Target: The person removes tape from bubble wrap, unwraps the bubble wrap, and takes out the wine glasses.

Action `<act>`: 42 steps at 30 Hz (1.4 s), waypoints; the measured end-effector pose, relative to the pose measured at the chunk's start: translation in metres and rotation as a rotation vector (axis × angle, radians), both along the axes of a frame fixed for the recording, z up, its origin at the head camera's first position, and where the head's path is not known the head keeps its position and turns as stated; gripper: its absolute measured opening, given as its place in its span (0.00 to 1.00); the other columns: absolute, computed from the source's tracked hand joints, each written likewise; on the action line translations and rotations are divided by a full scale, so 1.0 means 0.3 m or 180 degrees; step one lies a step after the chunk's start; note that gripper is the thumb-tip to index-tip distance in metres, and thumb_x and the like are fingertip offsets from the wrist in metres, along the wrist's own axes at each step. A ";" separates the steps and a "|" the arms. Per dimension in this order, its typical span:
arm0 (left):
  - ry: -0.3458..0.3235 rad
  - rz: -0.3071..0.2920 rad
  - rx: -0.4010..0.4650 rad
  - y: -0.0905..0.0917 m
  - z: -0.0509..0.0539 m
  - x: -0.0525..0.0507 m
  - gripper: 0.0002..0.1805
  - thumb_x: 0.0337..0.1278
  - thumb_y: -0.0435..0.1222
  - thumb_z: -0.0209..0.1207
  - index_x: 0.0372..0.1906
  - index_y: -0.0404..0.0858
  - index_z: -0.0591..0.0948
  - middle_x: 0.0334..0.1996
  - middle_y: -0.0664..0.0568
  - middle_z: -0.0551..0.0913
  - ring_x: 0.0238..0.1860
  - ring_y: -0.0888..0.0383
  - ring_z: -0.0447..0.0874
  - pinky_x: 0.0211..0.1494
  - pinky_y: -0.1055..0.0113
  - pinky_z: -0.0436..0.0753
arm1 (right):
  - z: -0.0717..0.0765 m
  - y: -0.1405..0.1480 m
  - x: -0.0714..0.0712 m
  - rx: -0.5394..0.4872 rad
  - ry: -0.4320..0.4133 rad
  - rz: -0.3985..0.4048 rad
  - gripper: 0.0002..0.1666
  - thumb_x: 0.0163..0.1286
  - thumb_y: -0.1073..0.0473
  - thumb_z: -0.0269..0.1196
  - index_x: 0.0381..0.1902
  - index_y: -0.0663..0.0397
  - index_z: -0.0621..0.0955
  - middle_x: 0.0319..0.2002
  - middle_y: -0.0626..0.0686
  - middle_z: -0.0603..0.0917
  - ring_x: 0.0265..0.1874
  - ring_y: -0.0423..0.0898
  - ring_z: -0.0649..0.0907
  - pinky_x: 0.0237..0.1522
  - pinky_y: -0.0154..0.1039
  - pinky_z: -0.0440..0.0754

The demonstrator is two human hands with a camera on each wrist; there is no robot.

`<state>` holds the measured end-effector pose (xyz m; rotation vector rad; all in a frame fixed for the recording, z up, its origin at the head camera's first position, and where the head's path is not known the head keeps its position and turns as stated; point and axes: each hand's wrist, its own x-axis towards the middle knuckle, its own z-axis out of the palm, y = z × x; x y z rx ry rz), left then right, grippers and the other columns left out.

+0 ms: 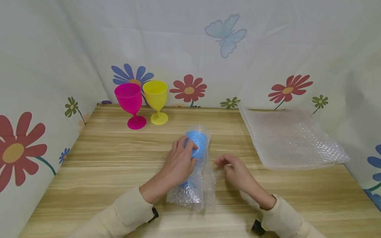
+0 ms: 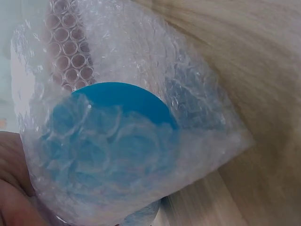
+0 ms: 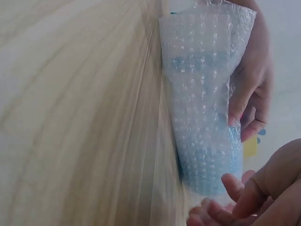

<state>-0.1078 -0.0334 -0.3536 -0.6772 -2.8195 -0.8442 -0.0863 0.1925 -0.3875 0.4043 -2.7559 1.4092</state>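
Note:
A blue goblet [image 1: 200, 142] lies on its side on the table, rolled in clear bubble wrap [image 1: 190, 197]. From the left, my left hand [image 1: 177, 163] grips the wrapped bowl, fingers over its top. My right hand [image 1: 239, 173] is held just to the right of the roll, fingers loosely bent and holding nothing. In the left wrist view the goblet's round blue base or rim [image 2: 113, 136] shows through one end of the wrap; which end I cannot tell. The right wrist view shows the wrap [image 3: 200, 108] lying snugly along the goblet.
A magenta goblet [image 1: 130, 99] and a yellow goblet [image 1: 156, 96] stand upright at the table's back left. A flat sheet of bubble wrap [image 1: 285, 138] lies at the back right, reaching past the table's right edge. Flowered cloth [image 1: 178, 43] encloses the wooden table [image 1: 113, 158].

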 end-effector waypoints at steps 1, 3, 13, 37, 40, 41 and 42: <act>-0.0010 0.0010 -0.0004 0.001 0.001 -0.001 0.15 0.63 0.31 0.69 0.51 0.38 0.79 0.70 0.31 0.67 0.67 0.34 0.68 0.58 0.43 0.79 | 0.003 0.001 -0.003 0.0054 0.0065 -0.0060 0.21 0.62 0.82 0.50 0.44 0.64 0.84 0.45 0.59 0.86 0.49 0.56 0.84 0.48 0.47 0.82; -0.0007 0.0040 -0.0018 0.004 0.003 -0.003 0.15 0.62 0.31 0.69 0.50 0.37 0.78 0.69 0.31 0.68 0.66 0.35 0.68 0.57 0.44 0.80 | 0.011 -0.001 -0.011 0.0108 0.0131 -0.0178 0.23 0.64 0.81 0.47 0.44 0.62 0.84 0.47 0.59 0.86 0.52 0.57 0.82 0.50 0.51 0.80; -0.0243 0.0171 0.0056 0.012 0.001 -0.026 0.18 0.58 0.30 0.70 0.51 0.38 0.77 0.68 0.35 0.66 0.63 0.40 0.68 0.53 0.49 0.80 | 0.049 -0.044 -0.087 -0.0410 -0.0010 0.0077 0.24 0.68 0.78 0.43 0.52 0.73 0.82 0.50 0.67 0.85 0.49 0.63 0.84 0.51 0.57 0.84; -0.0471 0.0268 0.0090 0.012 0.007 -0.046 0.43 0.55 0.35 0.75 0.73 0.36 0.66 0.67 0.38 0.67 0.63 0.41 0.67 0.55 0.50 0.81 | 0.038 -0.086 -0.170 -0.0235 -0.0077 0.0125 0.23 0.63 0.78 0.66 0.56 0.72 0.75 0.45 0.64 0.81 0.41 0.55 0.84 0.43 0.41 0.85; -0.0486 0.0293 -0.0004 0.013 0.009 -0.051 0.45 0.55 0.37 0.75 0.75 0.38 0.65 0.68 0.38 0.66 0.65 0.41 0.66 0.55 0.49 0.82 | 0.029 -0.084 -0.178 -0.0231 -0.0041 0.0118 0.24 0.61 0.82 0.61 0.55 0.72 0.75 0.43 0.65 0.81 0.39 0.56 0.84 0.41 0.41 0.85; -0.0487 0.0302 -0.0041 0.013 0.010 -0.053 0.45 0.55 0.37 0.75 0.75 0.38 0.65 0.68 0.39 0.66 0.66 0.41 0.65 0.55 0.49 0.82 | 0.026 -0.083 -0.181 -0.0222 -0.0016 0.0131 0.23 0.60 0.82 0.60 0.55 0.72 0.75 0.43 0.65 0.81 0.38 0.56 0.84 0.40 0.41 0.85; -0.0488 0.0305 -0.0079 0.012 0.010 -0.055 0.45 0.55 0.38 0.75 0.75 0.38 0.66 0.69 0.39 0.65 0.66 0.41 0.65 0.55 0.48 0.82 | 0.024 -0.083 -0.183 -0.0212 0.0013 0.0145 0.23 0.59 0.83 0.60 0.54 0.72 0.75 0.43 0.65 0.81 0.37 0.56 0.84 0.39 0.41 0.85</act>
